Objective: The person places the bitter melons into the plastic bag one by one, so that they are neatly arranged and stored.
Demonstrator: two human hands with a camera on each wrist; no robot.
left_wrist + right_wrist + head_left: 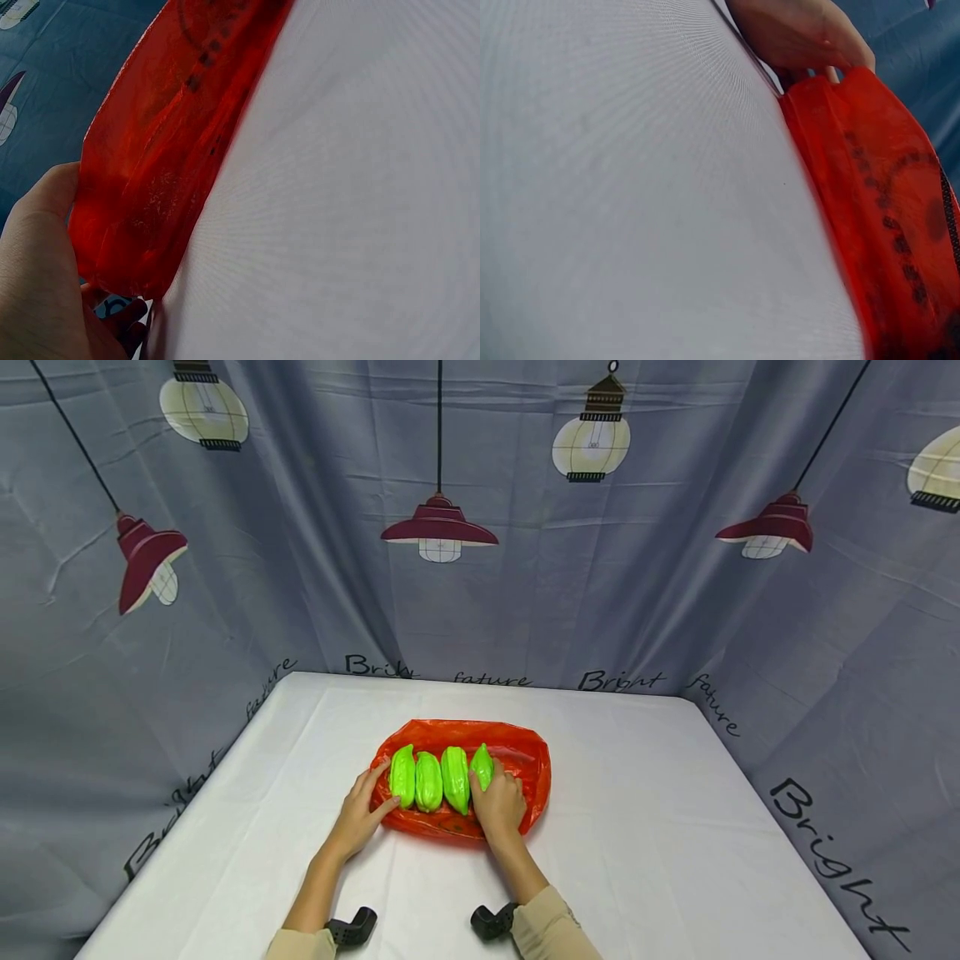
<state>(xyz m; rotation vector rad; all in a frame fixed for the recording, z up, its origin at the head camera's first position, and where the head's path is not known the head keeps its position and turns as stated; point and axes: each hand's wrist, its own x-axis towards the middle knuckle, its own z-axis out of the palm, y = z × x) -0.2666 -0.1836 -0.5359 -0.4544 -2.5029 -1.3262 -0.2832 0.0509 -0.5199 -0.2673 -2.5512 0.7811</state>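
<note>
Several bright green, ribbed star fruits (455, 777) stand side by side in a row inside an opened red plastic bag (531, 760). My right hand (501, 802) grips the rightmost star fruit (482, 764), covering its lower part. At the bag's left end, my left hand (358, 817) holds the side, its thumb near the leftmost star fruit (402, 775). In the left wrist view, the bag (150, 172) has its rim between the thumb and the fingers. The right wrist view has the right hand (802, 37) reaching over the rim; its fingertips are hidden.
A white-covered table (645, 827) lies under the bag. Grey curtains (525, 602) printed with lamps and lettering surround its back and sides. Black wrist cameras (352, 927) sit on both wrists, below beige sleeves (555, 927).
</note>
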